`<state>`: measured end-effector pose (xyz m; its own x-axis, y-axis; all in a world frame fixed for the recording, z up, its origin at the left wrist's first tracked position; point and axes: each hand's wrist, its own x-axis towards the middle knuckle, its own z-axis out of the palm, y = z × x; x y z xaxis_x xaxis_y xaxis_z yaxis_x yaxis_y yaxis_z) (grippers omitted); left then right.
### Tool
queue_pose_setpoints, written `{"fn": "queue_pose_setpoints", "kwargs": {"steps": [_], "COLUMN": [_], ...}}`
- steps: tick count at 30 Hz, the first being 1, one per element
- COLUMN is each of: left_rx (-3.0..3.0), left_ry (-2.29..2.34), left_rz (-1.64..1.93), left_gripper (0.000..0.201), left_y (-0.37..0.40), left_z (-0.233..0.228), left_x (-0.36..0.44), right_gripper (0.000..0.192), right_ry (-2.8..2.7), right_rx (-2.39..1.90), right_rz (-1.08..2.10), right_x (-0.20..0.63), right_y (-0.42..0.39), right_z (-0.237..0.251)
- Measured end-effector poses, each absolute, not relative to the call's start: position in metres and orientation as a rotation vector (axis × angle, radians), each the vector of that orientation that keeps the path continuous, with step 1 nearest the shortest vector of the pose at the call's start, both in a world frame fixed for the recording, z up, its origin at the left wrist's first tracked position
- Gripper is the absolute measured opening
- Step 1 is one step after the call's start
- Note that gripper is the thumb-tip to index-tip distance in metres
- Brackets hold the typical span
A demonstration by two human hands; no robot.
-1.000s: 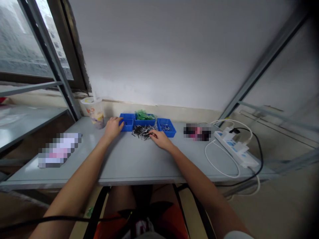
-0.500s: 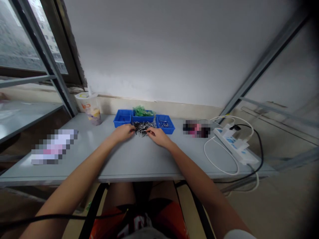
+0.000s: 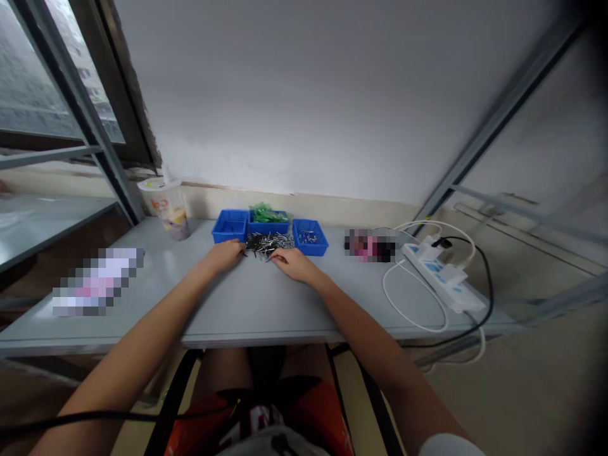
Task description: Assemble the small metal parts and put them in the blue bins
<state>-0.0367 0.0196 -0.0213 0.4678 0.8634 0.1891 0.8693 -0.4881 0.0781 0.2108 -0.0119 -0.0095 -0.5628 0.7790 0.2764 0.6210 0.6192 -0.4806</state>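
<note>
The person's left hand (image 3: 227, 254) and right hand (image 3: 293, 263) rest palm-down on the grey table (image 3: 247, 304), fingers reaching forward; whether either pinches anything cannot be told at this size. Both sets of fingertips touch the near edge of a loose heap of small dark metal pins (image 3: 266, 243), which lies just ahead of and between the hands, about equally near to each. The heap spreads wider left to right than front to back, its thin pieces glinting and pointing every way. Directly behind it stand three shallow blue plastic trays (image 3: 228, 227) in a row, the middle one holding green parts (image 3: 264, 213). A lidded paper cup (image 3: 166, 206) stands farther left, a white power strip (image 3: 441, 276) well to the right.
</note>
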Motion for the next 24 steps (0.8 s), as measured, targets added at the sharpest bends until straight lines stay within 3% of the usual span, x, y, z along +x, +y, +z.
{"fn": "queue_pose_setpoints", "kwargs": {"steps": [10,17,24], "left_rx": [-2.982,-3.063,-3.042], "left_ry": [-1.5,-1.154,-1.208], "left_rz": [-0.559,-0.803,-0.904], "left_gripper": [0.024,0.024,0.026], "left_y": [0.008,-0.01,-0.007], "left_z": [-0.004,0.002,0.0], "left_x": [-0.023,0.002,0.0], "right_gripper": [0.022,0.023,0.022], "right_ry": [-2.382,-2.393,-2.383], "right_rx": [-1.067,-1.047,-1.028], "right_rz": [0.482,0.458,0.469], "right_x": [0.204,0.205,0.206], "right_y": [-0.014,-0.013,-0.018], "right_z": [-0.015,-0.012,-0.002]}}
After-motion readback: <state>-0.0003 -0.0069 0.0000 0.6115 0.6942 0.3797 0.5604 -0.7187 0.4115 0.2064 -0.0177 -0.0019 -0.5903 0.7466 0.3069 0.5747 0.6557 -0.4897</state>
